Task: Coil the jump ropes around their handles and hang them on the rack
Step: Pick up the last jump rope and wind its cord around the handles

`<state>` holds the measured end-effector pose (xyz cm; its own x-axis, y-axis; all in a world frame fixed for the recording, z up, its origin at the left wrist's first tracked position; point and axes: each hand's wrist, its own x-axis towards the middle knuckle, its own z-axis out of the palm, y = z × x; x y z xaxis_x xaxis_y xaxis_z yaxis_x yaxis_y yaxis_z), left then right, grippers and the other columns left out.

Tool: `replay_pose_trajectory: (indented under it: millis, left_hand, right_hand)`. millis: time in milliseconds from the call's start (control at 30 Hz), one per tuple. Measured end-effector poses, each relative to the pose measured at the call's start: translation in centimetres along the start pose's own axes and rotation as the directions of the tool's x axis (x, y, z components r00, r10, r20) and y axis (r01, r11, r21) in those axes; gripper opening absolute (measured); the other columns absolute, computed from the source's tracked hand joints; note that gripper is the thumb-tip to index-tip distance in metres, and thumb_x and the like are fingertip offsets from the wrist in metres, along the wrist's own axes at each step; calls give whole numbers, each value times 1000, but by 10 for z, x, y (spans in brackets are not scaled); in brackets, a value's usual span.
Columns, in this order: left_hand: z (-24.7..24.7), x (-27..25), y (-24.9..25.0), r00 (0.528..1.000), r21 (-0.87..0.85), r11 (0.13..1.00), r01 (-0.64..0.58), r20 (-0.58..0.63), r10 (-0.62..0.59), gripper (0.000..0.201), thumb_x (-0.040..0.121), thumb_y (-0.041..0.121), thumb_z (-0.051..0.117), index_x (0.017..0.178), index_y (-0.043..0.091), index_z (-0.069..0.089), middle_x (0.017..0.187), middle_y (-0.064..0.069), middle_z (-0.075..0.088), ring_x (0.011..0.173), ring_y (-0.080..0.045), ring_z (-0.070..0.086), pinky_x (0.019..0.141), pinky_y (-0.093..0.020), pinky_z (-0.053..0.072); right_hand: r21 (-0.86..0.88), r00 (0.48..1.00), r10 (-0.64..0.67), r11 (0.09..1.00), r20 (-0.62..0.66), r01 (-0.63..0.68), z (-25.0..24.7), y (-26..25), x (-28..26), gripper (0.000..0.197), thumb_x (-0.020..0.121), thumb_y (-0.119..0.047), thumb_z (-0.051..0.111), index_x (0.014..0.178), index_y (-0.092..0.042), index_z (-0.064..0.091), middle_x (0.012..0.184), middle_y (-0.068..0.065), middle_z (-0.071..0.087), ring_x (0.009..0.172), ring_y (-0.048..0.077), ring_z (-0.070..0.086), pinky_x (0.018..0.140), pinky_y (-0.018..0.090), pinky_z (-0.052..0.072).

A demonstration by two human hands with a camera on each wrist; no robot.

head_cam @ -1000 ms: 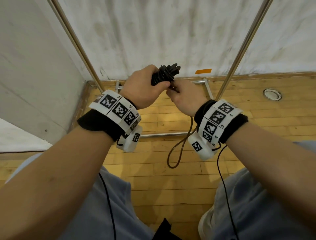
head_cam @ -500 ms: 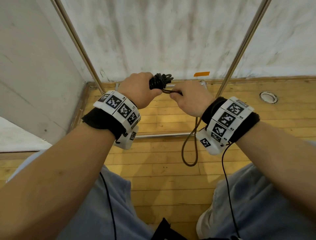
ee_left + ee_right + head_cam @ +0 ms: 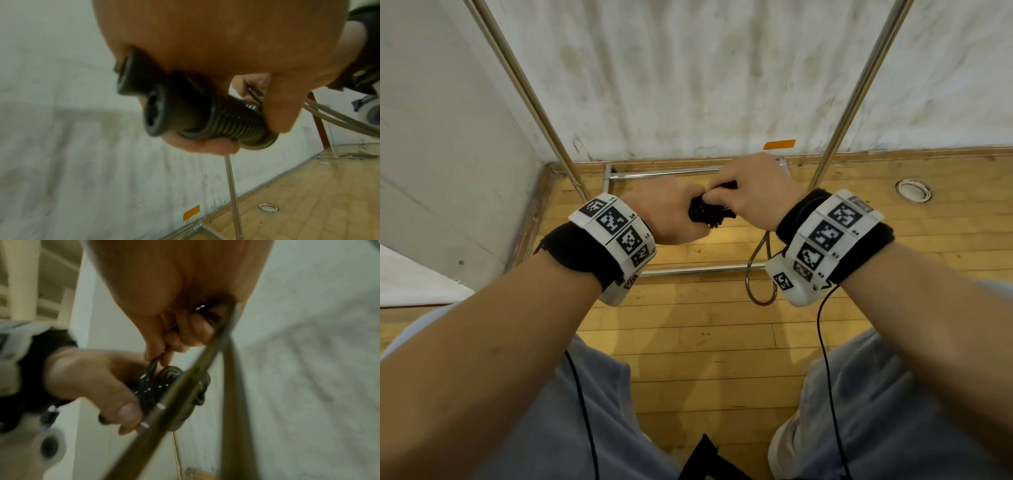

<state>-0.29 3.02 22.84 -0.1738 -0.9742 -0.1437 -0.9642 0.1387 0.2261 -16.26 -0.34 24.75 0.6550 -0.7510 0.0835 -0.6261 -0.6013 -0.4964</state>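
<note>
hands [image 3: 709,209] lower, rope loop [image 3: 758,274] shorter

Head cam barely shows the black handles [image 3: 705,214], both hands [image 3: 748,192] cover most of them. The rack [image 3: 859,89] poles run off the top edge. Right wrist shot is blurry; the rope [image 3: 180,395] probably crosses the handles.
</note>
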Motion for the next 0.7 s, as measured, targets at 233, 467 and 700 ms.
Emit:
replay_pose_trajectory:
  millis: [233,467,700]
  left_hand:
    - [-8,-9,14,996,-277,957,-84,-55,71,40,79,57,63,106,27,67,78,7,65,71,-11,60,66,-33,51]
    - [-26,-20,19,982,-629,758,-175,-167,88,22,85,31,68,95,11,70,67,-1,65,53,-8,59,46,-16,44]
    - [-29,-13,14,945,-619,768,-161,-320,-60,32,94,42,53,96,12,62,70,3,63,54,-9,63,52,-23,50]
  right_hand:
    - [465,986,147,880,-74,-97,-11,16,2,9,76,-28,75,72,-24,69,61,-13,63,55,-5,55,53,8,43]
    - [862,981,189,490,43,-132,-8,24,7,15,78,-30,69,72,-16,69,68,3,64,62,20,58,58,30,49]
    - [835,975,206,521,78,-177,10,11,7,16,95,-9,47,89,-12,62,67,3,58,55,16,57,56,28,50]
